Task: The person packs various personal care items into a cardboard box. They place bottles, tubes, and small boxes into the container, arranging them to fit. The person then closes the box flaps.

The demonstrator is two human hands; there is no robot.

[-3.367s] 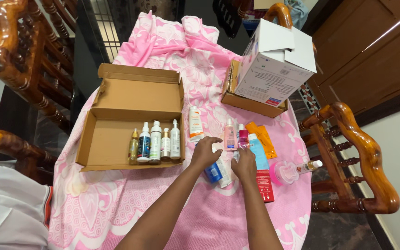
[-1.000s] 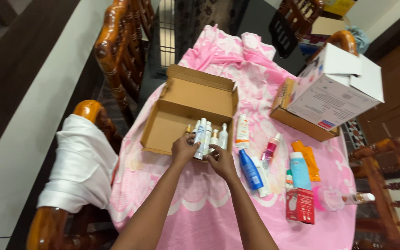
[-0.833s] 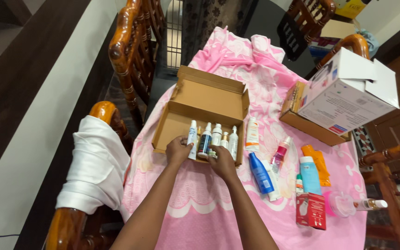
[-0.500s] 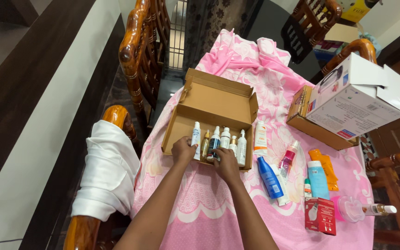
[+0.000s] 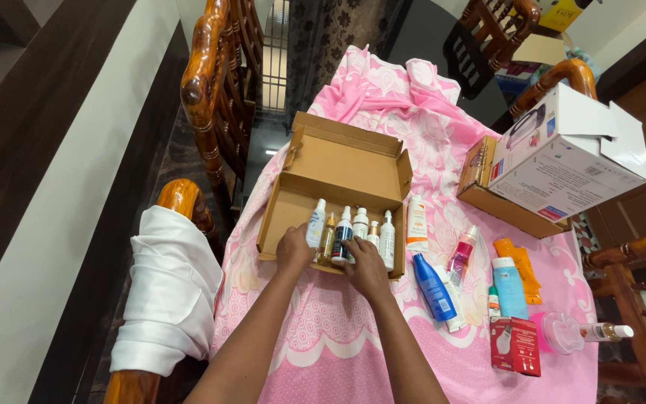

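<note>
now both hands, left hand [image 5: 294, 247] and right hand [image 5: 364, 263], have fingers clamped on small bottles [image 5: 342, 236] in the cardboard box [image 5: 338, 161].

6 bottles [image 5: 353, 236] stand in the open box [image 5: 293, 217] on the cloth [image 5: 428, 120]. Right of it lie more bottles [image 5: 434, 287]; another box [image 5: 570, 161] sits behind them.

boxes on the pink-clothed counter

open brown cardboard box [image 5: 338, 168] at centre; white printed carton [image 5: 562, 161] atop a brown tray box [image 5: 487, 198] right; small red carton [image 5: 515, 346] near front.
</note>
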